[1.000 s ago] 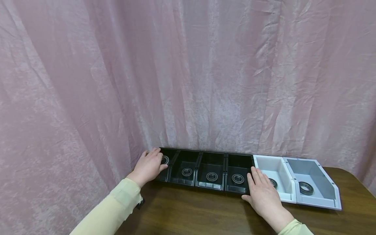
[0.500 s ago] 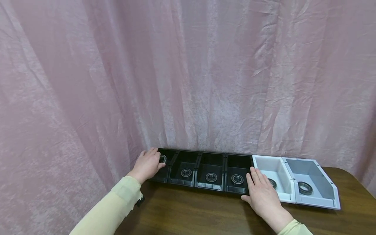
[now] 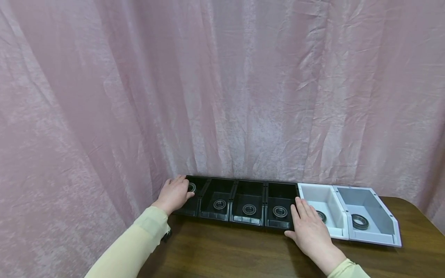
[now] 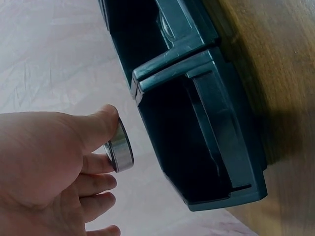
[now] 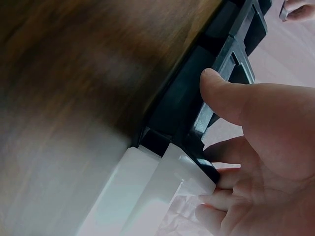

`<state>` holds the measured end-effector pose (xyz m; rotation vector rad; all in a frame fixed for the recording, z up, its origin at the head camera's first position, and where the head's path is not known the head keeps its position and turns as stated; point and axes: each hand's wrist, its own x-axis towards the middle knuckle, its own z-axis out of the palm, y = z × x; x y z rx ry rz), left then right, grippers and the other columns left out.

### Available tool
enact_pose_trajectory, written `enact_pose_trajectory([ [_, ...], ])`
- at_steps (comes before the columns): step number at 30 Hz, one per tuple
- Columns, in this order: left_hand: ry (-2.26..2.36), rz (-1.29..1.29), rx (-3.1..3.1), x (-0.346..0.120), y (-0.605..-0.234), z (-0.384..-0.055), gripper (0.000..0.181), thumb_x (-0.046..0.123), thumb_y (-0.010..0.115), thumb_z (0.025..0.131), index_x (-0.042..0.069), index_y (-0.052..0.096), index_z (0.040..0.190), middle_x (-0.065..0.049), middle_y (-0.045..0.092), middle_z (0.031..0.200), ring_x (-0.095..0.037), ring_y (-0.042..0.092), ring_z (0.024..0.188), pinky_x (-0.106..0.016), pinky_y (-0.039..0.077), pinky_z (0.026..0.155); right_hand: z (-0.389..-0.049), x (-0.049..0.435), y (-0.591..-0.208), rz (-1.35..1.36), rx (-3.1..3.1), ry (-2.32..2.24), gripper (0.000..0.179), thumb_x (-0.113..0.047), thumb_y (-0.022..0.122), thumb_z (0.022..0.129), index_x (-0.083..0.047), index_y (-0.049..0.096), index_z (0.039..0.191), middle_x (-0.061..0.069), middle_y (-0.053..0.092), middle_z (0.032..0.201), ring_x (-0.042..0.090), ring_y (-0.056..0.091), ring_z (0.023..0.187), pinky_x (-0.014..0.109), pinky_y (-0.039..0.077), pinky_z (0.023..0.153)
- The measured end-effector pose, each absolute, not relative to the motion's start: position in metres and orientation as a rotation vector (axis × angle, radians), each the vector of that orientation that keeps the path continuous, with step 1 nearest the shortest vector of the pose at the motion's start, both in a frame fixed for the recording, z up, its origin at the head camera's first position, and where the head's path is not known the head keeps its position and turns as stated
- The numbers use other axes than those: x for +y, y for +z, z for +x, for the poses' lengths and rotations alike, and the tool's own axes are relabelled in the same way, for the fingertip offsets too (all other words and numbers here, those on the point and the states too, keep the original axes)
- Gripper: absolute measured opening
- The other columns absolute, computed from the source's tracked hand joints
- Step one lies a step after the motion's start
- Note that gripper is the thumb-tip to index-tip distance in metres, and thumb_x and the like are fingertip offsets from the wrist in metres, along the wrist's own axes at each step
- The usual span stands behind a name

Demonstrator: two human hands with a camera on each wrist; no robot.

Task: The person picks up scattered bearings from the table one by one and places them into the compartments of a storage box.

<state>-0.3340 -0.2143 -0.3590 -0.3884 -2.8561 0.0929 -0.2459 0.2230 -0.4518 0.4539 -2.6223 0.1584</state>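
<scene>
My left hand (image 3: pixel 172 196) pinches a bearing (image 3: pixel 191 187) between thumb and fingers, above the leftmost black bin (image 3: pixel 185 208). In the left wrist view the bearing (image 4: pixel 123 155) is tilted up on edge, off to the side of the bin's mouth, with the other fingers loosely bent. My right hand (image 3: pixel 311 227) lies with fairly straight fingers at the border of the rightmost black bin (image 3: pixel 283 191) and the white bin (image 3: pixel 342 216). Its thumb sits at the black bin's front in the right wrist view. That hand partly hides the bearing (image 3: pixel 321 216) in the white bin.
Black, white and grey bins stand side by side on a wooden table (image 3: pixel 226 247). One bearing (image 3: pixel 219 204) lies in the second black bin, others in the bins to its right. A grey bin (image 3: pixel 375 231) ends the row. A pink curtain (image 3: pixel 222 96) hangs behind.
My left hand has shifted slightly left with the bearing still pinched. The right hand stays in place at the bins, and the head view has moved a little.
</scene>
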Motion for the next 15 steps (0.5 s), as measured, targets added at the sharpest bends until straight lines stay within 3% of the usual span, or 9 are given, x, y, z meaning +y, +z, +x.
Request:
enact_pose_trajectory([
  [15,0.056,-0.36,-2.865,-0.22,-0.368,-0.345,0.05,0.03,0.079,0.104,-0.007,0.068,0.135,-0.027,0.055,0.161,-0.046,0.049,0.151,-0.067,0.039,0.121,-0.247,0.223,-0.452,0.46,-2.597,0.157,0.082,-0.035,0.097,0.082,0.015,0.065,0.139,0.039,0.051,0.156,0.055,0.05,0.146,0.065,0.042,0.12],
])
